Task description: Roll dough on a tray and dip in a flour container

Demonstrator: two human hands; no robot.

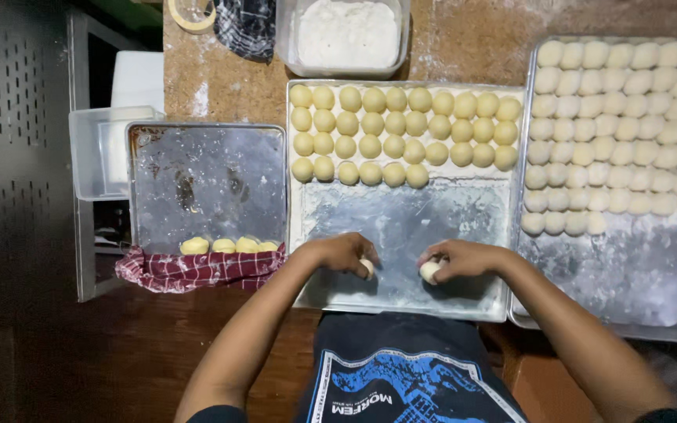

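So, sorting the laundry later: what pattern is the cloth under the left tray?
Red-and-white check cloth, clearest in the head view.

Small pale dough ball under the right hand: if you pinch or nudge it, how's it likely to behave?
The small pale dough ball is probably soft: the right hand cups it loosely, so pinching may dent it. Being round, it would likely roll on the floured metal tray. The flour dusting probably limits sticking.
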